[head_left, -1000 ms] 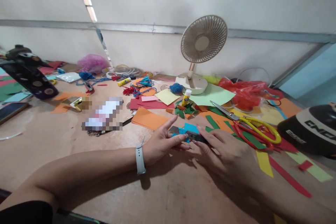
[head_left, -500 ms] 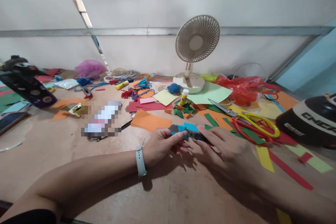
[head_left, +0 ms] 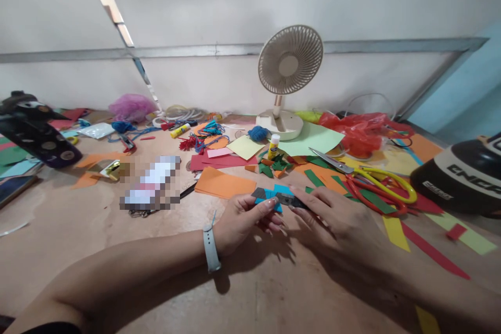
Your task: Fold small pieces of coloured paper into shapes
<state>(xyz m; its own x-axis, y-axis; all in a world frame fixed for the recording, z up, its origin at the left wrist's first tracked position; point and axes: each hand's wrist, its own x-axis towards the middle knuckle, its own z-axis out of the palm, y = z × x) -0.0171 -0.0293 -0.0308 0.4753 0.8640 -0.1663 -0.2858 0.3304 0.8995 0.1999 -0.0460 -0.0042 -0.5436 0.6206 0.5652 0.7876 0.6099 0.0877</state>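
In the middle of the head view, my left hand (head_left: 250,216) pinches a small piece of bright blue paper (head_left: 282,189) between thumb and fingers. My right hand (head_left: 332,219) is closed on a slim black tool (head_left: 288,200), which looks like a small stapler. That tool lies against the blue paper, and its dark grey end shows beyond my left thumb. My fingers partly cover both things. Just behind them are a stack of orange paper (head_left: 225,182), cut green paper pieces (head_left: 270,167) and a glue stick (head_left: 274,146).
Large scissors (head_left: 385,185) with yellow and red handles lie at the right, beside a black-and-white container (head_left: 454,182). A fan (head_left: 289,62) stands at the back. Further left are a phone-shaped blurred item (head_left: 152,182) and a dark bottle (head_left: 39,133).
My view has shifted slightly. The black tool has turned a little, showing more of its face. Both hands keep their grip in nearly the same place.
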